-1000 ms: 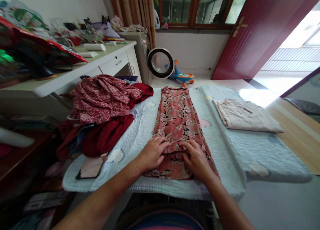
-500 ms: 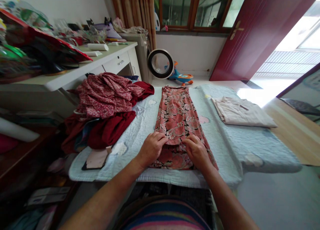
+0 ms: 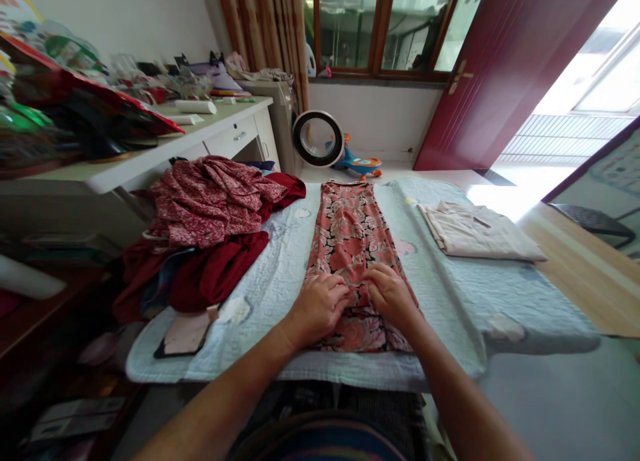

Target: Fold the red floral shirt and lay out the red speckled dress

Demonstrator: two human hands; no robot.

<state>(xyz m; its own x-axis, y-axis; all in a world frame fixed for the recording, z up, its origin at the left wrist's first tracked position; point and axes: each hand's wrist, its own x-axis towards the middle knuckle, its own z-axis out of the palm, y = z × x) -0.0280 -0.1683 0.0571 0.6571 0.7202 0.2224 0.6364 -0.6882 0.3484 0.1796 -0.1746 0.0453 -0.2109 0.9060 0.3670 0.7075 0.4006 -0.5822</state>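
Note:
A long pink floral garment (image 3: 347, 231) lies lengthwise down the middle of a pale blue quilted pad (image 3: 280, 274). Its near end is folded up over itself. My left hand (image 3: 320, 305) and my right hand (image 3: 390, 294) sit side by side on that fold, fingers curled and pinching the cloth's folded edge. Both forearms reach in from the bottom of the view.
A heap of red patterned and dark red clothes (image 3: 210, 214) lies on the pad's left. A folded beige garment (image 3: 475, 231) rests at the right. A phone (image 3: 185, 333) lies near the left front corner. A cluttered white desk (image 3: 165, 141) stands at left, a fan (image 3: 319, 139) and an open door (image 3: 500, 67) beyond.
Both hands have drawn closer together along the folded edge of the floral garment. The view has shifted slightly; the other clothes have not moved.

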